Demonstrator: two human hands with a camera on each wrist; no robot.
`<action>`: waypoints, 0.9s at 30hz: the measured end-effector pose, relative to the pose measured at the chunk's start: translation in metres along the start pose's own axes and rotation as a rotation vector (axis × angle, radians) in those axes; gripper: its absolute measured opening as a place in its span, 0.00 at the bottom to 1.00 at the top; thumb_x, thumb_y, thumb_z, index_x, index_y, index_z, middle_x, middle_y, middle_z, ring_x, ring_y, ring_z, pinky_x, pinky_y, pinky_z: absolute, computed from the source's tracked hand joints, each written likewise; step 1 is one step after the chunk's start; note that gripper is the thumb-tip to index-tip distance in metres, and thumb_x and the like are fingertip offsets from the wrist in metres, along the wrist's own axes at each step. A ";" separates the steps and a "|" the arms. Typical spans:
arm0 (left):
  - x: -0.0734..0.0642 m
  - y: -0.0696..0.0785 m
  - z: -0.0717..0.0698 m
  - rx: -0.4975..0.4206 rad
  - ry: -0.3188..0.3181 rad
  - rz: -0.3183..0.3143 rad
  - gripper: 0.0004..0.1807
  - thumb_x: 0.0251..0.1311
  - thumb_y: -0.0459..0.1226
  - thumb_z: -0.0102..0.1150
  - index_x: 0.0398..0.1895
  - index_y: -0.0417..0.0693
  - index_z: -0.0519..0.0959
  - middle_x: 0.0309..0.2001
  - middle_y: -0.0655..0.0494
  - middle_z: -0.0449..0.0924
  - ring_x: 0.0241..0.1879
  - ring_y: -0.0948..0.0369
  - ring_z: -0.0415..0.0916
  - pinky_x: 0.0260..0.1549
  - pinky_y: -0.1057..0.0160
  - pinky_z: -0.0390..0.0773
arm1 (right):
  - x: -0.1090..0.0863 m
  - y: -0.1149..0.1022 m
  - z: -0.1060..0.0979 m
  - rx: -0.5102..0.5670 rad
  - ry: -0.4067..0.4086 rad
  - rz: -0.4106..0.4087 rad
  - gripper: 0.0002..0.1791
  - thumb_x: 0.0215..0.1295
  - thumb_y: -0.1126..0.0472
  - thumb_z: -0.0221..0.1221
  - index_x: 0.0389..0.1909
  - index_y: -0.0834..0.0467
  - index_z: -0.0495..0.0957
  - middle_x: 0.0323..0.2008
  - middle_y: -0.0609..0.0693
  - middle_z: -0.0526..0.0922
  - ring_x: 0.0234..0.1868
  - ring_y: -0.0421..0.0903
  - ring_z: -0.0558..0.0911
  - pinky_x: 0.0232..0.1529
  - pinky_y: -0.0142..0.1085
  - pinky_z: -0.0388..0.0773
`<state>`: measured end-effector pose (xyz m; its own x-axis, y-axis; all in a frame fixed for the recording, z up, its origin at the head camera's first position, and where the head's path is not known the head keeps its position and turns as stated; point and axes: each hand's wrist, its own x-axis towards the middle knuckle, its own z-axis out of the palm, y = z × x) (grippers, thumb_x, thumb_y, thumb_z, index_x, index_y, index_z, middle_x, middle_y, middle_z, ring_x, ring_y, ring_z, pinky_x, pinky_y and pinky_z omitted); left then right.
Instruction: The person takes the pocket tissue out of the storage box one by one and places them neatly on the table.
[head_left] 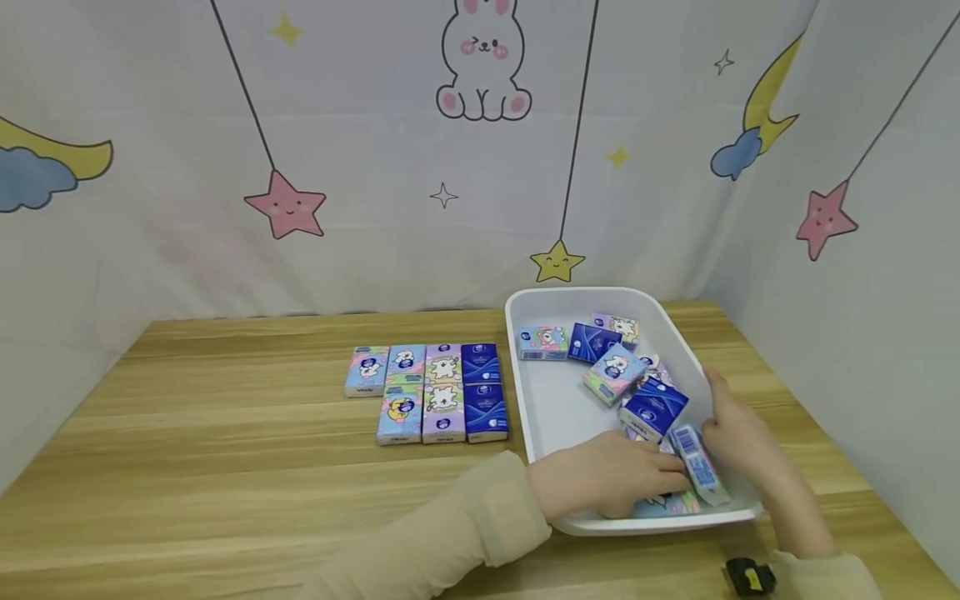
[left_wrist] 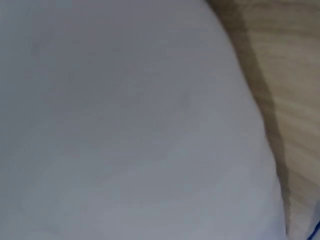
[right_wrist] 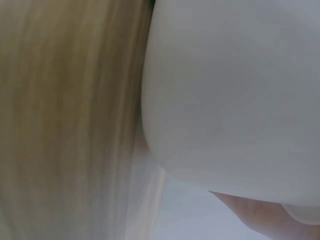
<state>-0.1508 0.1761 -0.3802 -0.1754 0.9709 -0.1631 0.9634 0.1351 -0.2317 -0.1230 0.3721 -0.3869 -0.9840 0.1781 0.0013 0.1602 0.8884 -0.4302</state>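
The left hand (head_left: 617,477) reaches over the near rim into a white bin (head_left: 555,408), palm down, its fingers slightly bent over the packs at the near end; whether they pinch one, I cannot tell. Just under them lies a blue-and-pink tissue pack (head_left: 667,505), partly hidden. The right hand (head_left: 738,433) grips the bin's right rim. Between the hands a barcoded pack (head_left: 699,467) leans on its narrow side, near the bin's right wall.

Farther in, a dark blue pack (head_left: 654,409) lies tilted on other packs, with a pastel pack (head_left: 615,372) just beyond it. Near the far end are another dark blue pack (head_left: 595,342), a purple pack (head_left: 618,327) partly behind it, and a pink-and-blue pack (head_left: 543,343) by the left wall.

Left of the bin, on the wooden surface (head_left: 225,467), seven packs (head_left: 444,413) lie face up in two rows, four behind and three in front, dark blue ones nearest the bin. A small black object (head_left: 750,577) sits beside the right sleeve (head_left: 828,577). Behind everything hangs a pale cloth (head_left: 390,258) printed with stars and a rabbit.
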 end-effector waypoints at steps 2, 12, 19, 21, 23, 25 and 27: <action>0.001 0.000 -0.002 -0.004 -0.017 -0.003 0.32 0.61 0.44 0.59 0.69 0.70 0.62 0.70 0.75 0.60 0.61 0.71 0.67 0.47 0.75 0.74 | 0.000 0.000 0.000 0.000 -0.001 0.002 0.42 0.59 0.70 0.44 0.73 0.70 0.37 0.55 0.82 0.68 0.49 0.77 0.74 0.44 0.65 0.74; 0.005 -0.004 -0.008 -0.141 -0.147 -0.072 0.39 0.56 0.43 0.64 0.70 0.74 0.58 0.70 0.78 0.60 0.63 0.73 0.66 0.56 0.73 0.72 | 0.001 -0.002 0.000 -0.008 -0.002 0.005 0.42 0.59 0.71 0.45 0.72 0.71 0.38 0.56 0.82 0.67 0.49 0.76 0.75 0.45 0.65 0.74; 0.002 -0.009 -0.008 -0.213 -0.179 -0.094 0.43 0.53 0.43 0.67 0.72 0.73 0.56 0.69 0.76 0.60 0.59 0.74 0.68 0.57 0.74 0.71 | 0.001 -0.002 0.000 -0.011 -0.005 0.011 0.42 0.58 0.72 0.45 0.72 0.72 0.37 0.57 0.82 0.65 0.50 0.77 0.74 0.45 0.65 0.74; 0.001 -0.009 -0.008 -0.212 -0.185 -0.097 0.44 0.53 0.44 0.67 0.72 0.72 0.56 0.71 0.76 0.58 0.61 0.74 0.67 0.58 0.74 0.71 | 0.001 -0.001 0.000 -0.010 -0.005 0.010 0.42 0.58 0.72 0.45 0.72 0.72 0.37 0.57 0.82 0.65 0.51 0.77 0.74 0.45 0.65 0.74; 0.001 -0.010 -0.007 -0.210 -0.190 -0.100 0.45 0.52 0.44 0.68 0.72 0.71 0.56 0.72 0.75 0.56 0.63 0.74 0.65 0.59 0.74 0.70 | 0.001 -0.001 0.000 -0.008 -0.003 0.008 0.42 0.58 0.72 0.46 0.72 0.72 0.37 0.57 0.82 0.65 0.50 0.77 0.74 0.45 0.65 0.74; 0.000 -0.010 -0.007 -0.204 -0.189 -0.108 0.45 0.51 0.44 0.69 0.72 0.71 0.57 0.72 0.75 0.55 0.64 0.74 0.64 0.60 0.73 0.70 | 0.001 -0.001 0.000 -0.007 0.001 0.003 0.42 0.58 0.72 0.46 0.72 0.73 0.38 0.57 0.82 0.66 0.50 0.76 0.74 0.45 0.64 0.75; -0.001 -0.011 -0.007 -0.191 -0.180 -0.113 0.46 0.49 0.44 0.71 0.71 0.70 0.59 0.70 0.75 0.57 0.62 0.74 0.66 0.59 0.73 0.71 | 0.000 -0.002 0.000 -0.007 0.005 -0.001 0.42 0.58 0.72 0.46 0.72 0.73 0.38 0.56 0.82 0.66 0.49 0.76 0.75 0.44 0.64 0.75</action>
<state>-0.1595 0.1755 -0.3706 -0.3008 0.8991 -0.3181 0.9534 0.2919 -0.0765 -0.1233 0.3709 -0.3860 -0.9837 0.1797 0.0060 0.1603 0.8915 -0.4236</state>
